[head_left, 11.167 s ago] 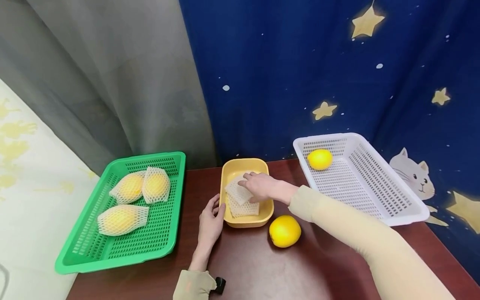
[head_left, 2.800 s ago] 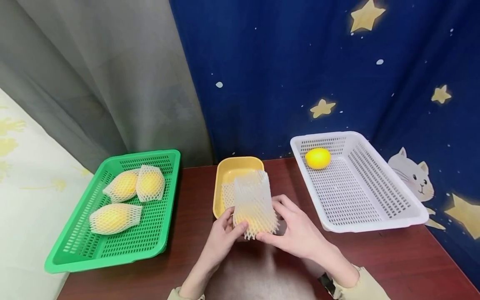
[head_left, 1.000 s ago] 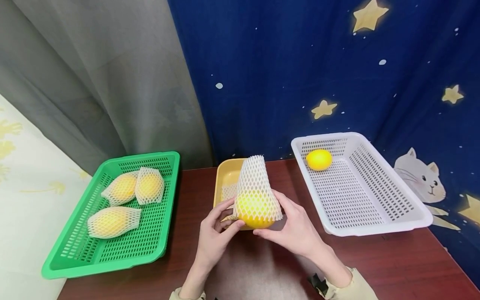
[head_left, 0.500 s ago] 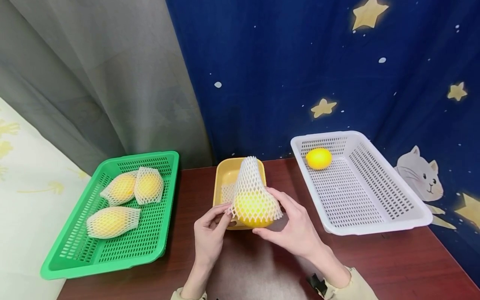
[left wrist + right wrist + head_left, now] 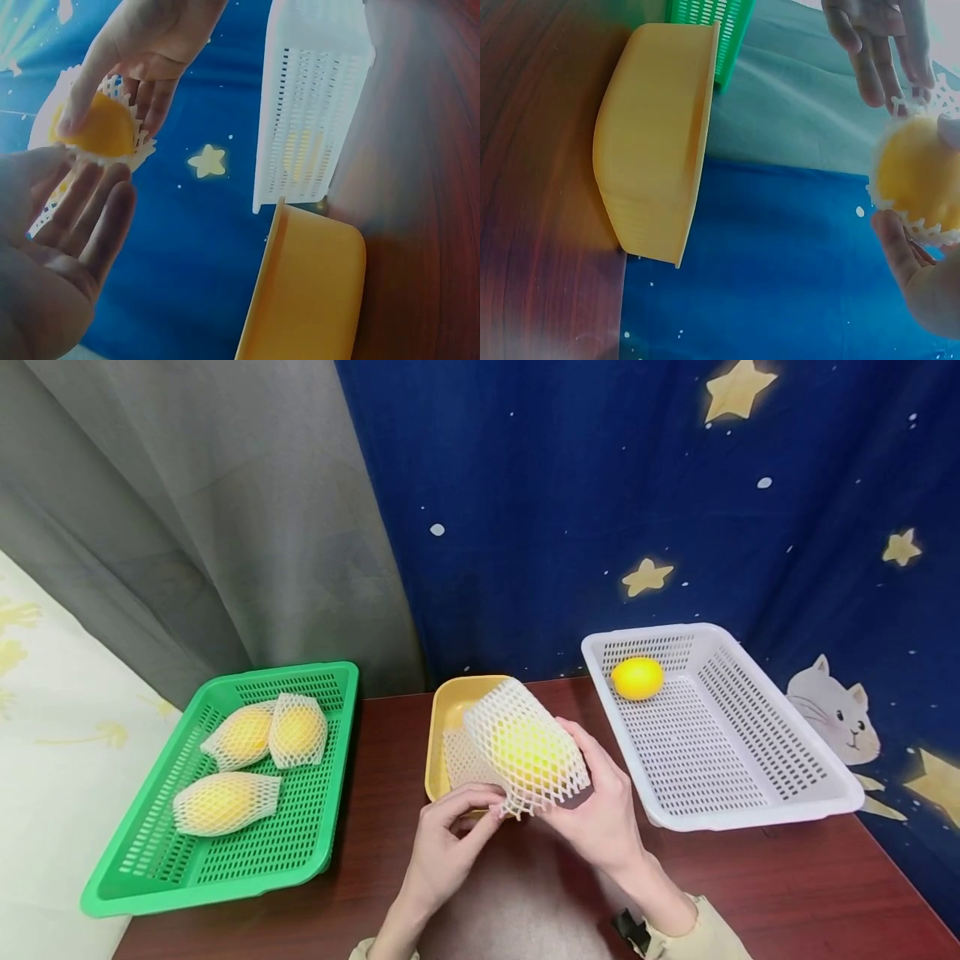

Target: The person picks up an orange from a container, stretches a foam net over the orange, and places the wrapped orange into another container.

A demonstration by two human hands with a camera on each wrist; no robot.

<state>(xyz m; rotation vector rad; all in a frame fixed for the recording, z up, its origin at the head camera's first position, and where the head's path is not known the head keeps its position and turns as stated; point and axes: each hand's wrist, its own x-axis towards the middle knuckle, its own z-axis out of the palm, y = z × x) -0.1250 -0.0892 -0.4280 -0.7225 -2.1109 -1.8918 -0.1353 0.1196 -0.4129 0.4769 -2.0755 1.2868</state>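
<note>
A lemon [image 5: 111, 129] sits inside a white foam net sleeve [image 5: 486, 714], raised in front of me above the yellow bin [image 5: 437, 752]. My right hand [image 5: 609, 806] grips the lemon through the net from the right, and in the left wrist view its thumb presses on the fruit's bare end. With thumb and fingertips my left hand [image 5: 448, 847] pinches the net's lower left edge. That net's far end stands loose and flattened past the fruit. Another foam net [image 5: 459, 758] lies in the bin, partly hidden behind the held one.
At the left, a green basket [image 5: 337, 777] holds three net-wrapped lemons [image 5: 225, 804]. A white basket [image 5: 750, 814] on the right has one bare lemon [image 5: 637, 678]. Curtains hang behind the dark red table [image 5: 780, 877].
Since the oldest frame a net has come out of the bin and the table's lemon is in it. Lately the net slid lower over the lemon, and both tilted, the net's top swinging left.
</note>
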